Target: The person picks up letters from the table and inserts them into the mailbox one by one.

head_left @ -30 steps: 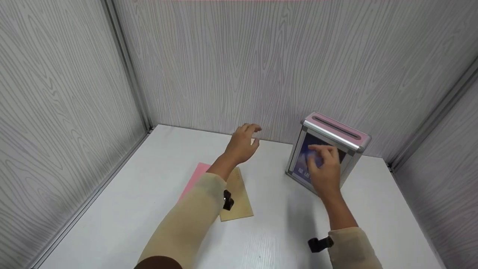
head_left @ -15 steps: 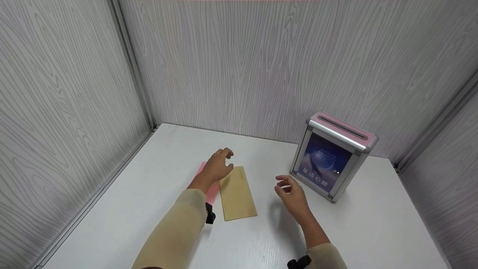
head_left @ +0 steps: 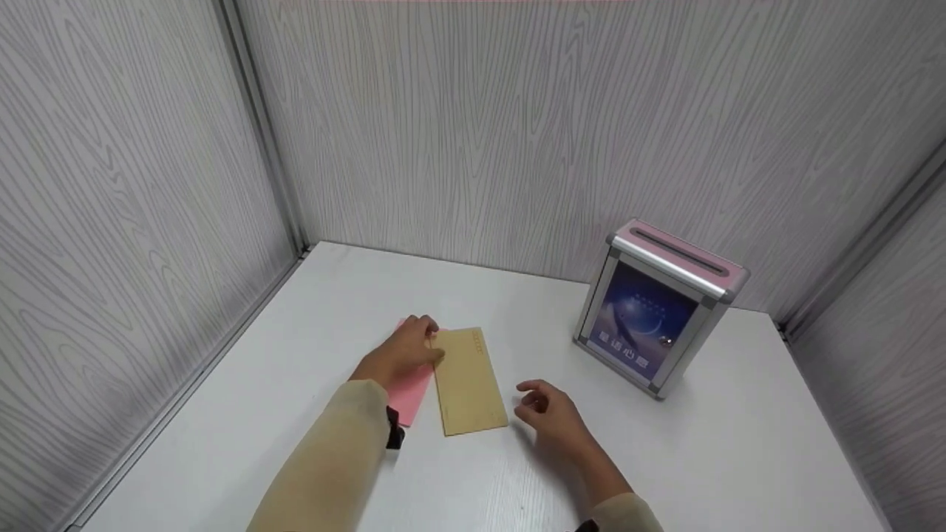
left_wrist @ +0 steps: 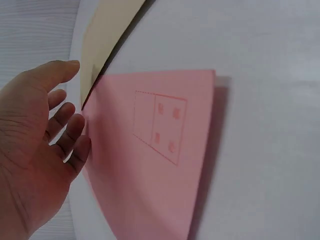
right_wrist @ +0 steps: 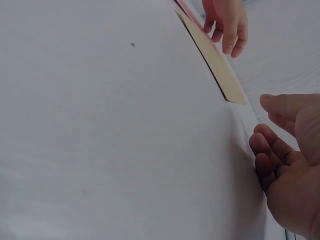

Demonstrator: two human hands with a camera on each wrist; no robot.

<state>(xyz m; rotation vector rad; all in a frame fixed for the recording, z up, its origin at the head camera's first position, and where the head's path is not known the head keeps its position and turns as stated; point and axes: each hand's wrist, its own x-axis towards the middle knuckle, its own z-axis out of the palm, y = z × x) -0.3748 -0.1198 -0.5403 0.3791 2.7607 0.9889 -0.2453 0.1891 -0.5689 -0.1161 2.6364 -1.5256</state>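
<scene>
- Resting over the pink envelope [head_left: 411, 384], the left hand [head_left: 399, 351] has relaxed fingers gripping nothing, tips at the brown envelope [head_left: 468, 382] lying flat on the white table [head_left: 295, 414].
- The right hand [head_left: 554, 415] hovers just beside it, loosely curled, empty.
- The ballot box [head_left: 656, 307] stands well apart.

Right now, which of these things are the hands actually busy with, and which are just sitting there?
In hand:
- pink envelope, under the left hand
- brown envelope, partly over the pink one, fingertips at its edge
- right hand, open beside the brown envelope, holding nothing

Just there:
- slotted box, untouched
- white table
</scene>
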